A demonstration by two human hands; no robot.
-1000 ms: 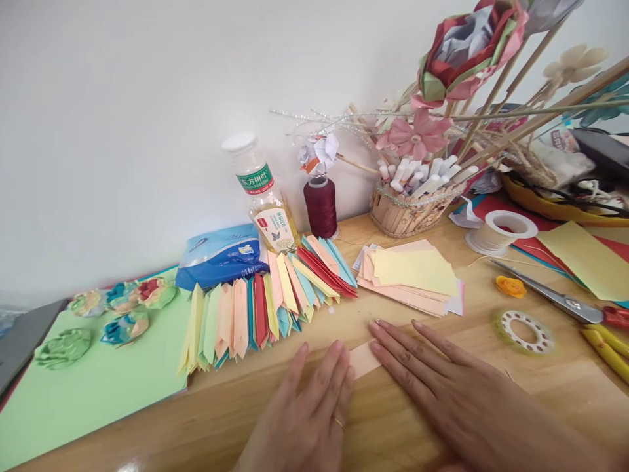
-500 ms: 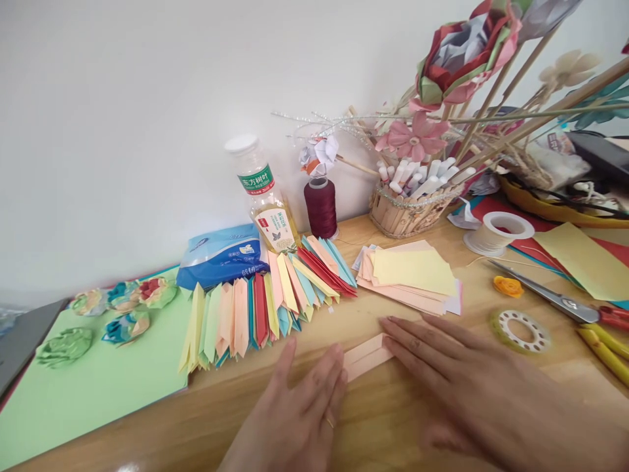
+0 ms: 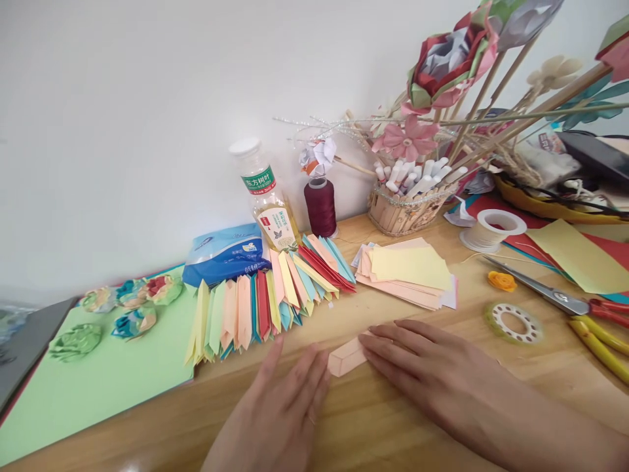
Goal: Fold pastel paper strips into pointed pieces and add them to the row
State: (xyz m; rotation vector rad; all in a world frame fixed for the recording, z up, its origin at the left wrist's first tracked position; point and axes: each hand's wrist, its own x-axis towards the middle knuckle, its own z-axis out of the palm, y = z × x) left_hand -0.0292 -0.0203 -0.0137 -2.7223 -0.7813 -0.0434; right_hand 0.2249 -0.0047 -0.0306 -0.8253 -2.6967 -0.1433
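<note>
R hand (image 3: 417, 364), fingers straight, presses small, folded, pale-peach paper strip (image 3: 345, 358) on brown wooden table (image 3: 373, 432); L hand (image 3: 285, 396), fingers spread, grips nothing by strip's end; best press evenly w/ edges matched

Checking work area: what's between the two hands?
Head view: a creased peach paper strip lies between the left hand and right hand, partly under the latter.

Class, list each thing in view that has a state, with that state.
Peach strip: creased.
Left hand: open, beside the strip.
Right hand: open, palm down on the strip.
Bottle: capped, standing.
Maroon thread: wound, upright.
Markers: standing in the basket.
Scissors: lying flat.
Tape roll: lying flat.
Paper slips: piled, overlapping.
</note>
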